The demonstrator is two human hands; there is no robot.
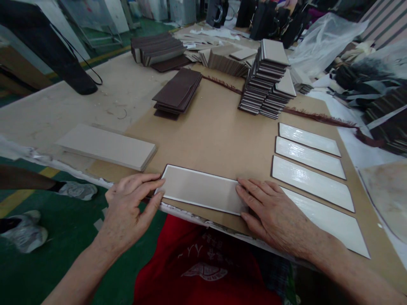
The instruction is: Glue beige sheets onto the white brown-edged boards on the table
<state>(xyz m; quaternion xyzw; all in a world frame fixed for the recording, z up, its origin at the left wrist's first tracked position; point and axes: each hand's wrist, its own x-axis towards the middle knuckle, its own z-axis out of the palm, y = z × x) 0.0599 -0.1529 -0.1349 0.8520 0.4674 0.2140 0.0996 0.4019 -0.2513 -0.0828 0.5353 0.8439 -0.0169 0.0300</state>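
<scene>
Long rect panel w/ beige ctr, white border, dk edge

My table carries a bordered panel; left of it, pale boards; right, glossy strips; beyond, a brown stack.

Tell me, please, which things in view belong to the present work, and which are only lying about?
Likely belonging:
panel between left hand and right hand
four glossy panels
beige boards
brown sheets
tall panel stack

Probably just lying about:
clear plastic
fringed brown strip
</scene>
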